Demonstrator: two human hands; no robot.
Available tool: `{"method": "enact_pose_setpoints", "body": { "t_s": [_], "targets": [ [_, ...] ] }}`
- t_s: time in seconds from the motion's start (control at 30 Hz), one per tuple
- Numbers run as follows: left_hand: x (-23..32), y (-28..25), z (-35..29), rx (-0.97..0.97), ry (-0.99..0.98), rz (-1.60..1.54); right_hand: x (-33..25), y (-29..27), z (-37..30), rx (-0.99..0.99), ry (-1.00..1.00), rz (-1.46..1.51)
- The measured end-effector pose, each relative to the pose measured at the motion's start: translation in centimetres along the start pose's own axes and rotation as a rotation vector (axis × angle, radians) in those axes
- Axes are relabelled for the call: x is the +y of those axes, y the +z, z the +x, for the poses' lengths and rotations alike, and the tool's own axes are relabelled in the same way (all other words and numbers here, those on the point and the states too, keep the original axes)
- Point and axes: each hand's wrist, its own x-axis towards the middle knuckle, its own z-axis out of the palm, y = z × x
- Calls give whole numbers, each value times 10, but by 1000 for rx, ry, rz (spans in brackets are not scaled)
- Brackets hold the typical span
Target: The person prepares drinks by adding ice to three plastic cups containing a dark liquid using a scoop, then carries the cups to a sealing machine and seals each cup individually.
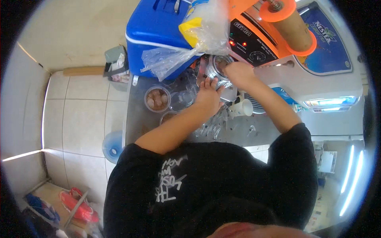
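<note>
My left hand [209, 94] is open, its fingers spread on the metal slide tray [229, 93] of an orange cup-sealing machine [274, 47]. My right hand [240, 75] is curled at the right side of a clear plastic cup [217, 63] seated in the tray's round holder. What its fingertips grip is hidden. A clear cup of brown drink with ice [157, 99] stands left of my left forearm, and another cup of brown drink [168, 116] is partly covered by that forearm. Clear empty plasticware [182, 100] lies between the first cup and my left hand.
A blue cooler box [158, 31] stands behind the metal counter [137, 115], with a clear plastic bag [206, 29] on it. A white cup [243, 108] lies near my right forearm. A drink dispenser [329, 89] is at right. A light-blue container [112, 146] is on the left floor.
</note>
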Motion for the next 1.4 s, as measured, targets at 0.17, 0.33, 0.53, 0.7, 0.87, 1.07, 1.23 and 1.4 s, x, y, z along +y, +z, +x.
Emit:
{"method": "enact_pose_setpoints", "body": {
  "t_s": [0.17,0.33,0.53,0.7,0.87,1.07,1.23,1.4],
  "targets": [
    [1,8,-1,51,-37,-3,6,12,-2,9,-64,-4],
    [0,6,-2,66,-61,22,2,32,-7,-34,-103,-120],
    [7,4,-2,36,-66,25,34,67,12,-34,-98,-360],
    [-13,9,-1,189,20,107,33,21,-10,41,18,-229],
    [-21,-57,-5,239,-112,-4,15,53,-127,-102,-210,672],
    [-37,-70,9,137,-80,517,-45,263,-145,-163,119,725],
    [-41,-77,-11,-57,-15,700,-17,181,-148,-9,73,1009],
    [43,-104,66,-402,-463,550,21,197,-102,350,308,1778]
  ]
}}
